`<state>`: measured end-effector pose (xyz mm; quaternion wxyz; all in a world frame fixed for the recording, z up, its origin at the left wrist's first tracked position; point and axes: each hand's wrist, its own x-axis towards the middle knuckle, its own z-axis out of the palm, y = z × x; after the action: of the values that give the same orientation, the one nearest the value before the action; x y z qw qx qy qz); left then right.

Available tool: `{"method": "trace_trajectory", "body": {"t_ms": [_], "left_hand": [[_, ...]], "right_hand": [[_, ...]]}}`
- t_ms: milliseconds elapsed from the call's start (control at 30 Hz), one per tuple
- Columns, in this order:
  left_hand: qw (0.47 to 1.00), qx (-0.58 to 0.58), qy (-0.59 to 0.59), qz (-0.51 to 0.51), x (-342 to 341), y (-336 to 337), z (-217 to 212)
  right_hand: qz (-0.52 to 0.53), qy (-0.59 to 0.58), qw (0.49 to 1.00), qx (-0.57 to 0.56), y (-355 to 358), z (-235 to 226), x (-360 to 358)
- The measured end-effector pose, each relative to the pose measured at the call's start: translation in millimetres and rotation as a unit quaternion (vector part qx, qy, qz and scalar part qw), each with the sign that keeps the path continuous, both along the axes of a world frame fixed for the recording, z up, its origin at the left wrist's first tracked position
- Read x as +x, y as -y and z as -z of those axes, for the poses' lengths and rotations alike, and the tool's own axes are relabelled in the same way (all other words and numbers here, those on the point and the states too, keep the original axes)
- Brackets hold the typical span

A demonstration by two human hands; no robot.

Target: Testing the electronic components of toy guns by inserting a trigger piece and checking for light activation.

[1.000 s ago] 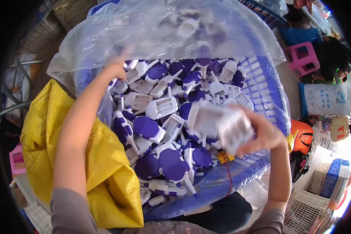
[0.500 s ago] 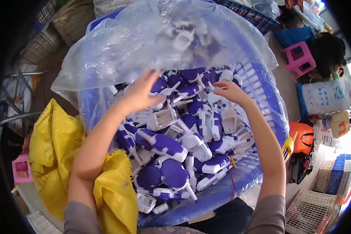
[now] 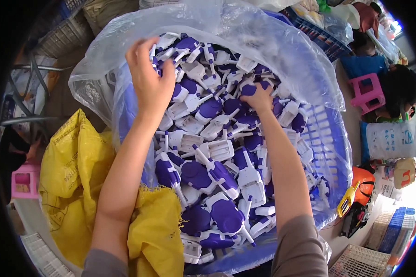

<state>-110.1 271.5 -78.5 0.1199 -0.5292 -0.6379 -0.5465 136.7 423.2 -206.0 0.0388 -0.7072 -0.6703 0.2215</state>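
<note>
A: State of grip?

B: Left hand [image 3: 149,77]: thumb and fingers parted, nothing visibly clasped. Right hand [image 3: 260,96]: fingers bent about a purple-faced piece [image 3: 248,89]; pinched or merely touched, cannot tell.

A: Location of stock?

B: Purple-and-white pieces [image 3: 196,175]: heaped under and between both hands, and well back toward the body from the grip; all within a blue basket [image 3: 341,152].

A: Hazards, with causes?

B: Possible snagging at the right fingertips, from crossed stems and tight packing. Possible sliding of loose pieces just beside the same hand, from uneven stacking. Possible draping over the knuckles of a clear sheet [image 3: 138,34], from a slack edge near both hands.

A: Materials, textures, shapes?

B: Pieces: apparently hard moulded plastic; rounded purple faces, white bodies, some with open ribbed trays, slim stems. Sheet: thin, glossy, wrinkled. Basket: slatted wall, curved rim, right of the right hand. Yellow sack [image 3: 85,159], nearer the body than the left hand: coarse weave, deep folds, frayed edge.
</note>
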Motion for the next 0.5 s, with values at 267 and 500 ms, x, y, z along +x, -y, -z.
{"method": "trace_trajectory", "body": {"t_ms": [267,500], "left_hand": [[0.766,-0.587,-0.243,0.095,38.9,-15.5,85.9],[0.765,-0.570,-0.286,0.088,19.4,-26.2,126.7]], "right_hand": [[-0.026,0.010,1.000,0.014,-0.4,3.3,7.5],[-0.067,0.021,0.994,-0.082,-24.3,-16.7,6.1]]}}
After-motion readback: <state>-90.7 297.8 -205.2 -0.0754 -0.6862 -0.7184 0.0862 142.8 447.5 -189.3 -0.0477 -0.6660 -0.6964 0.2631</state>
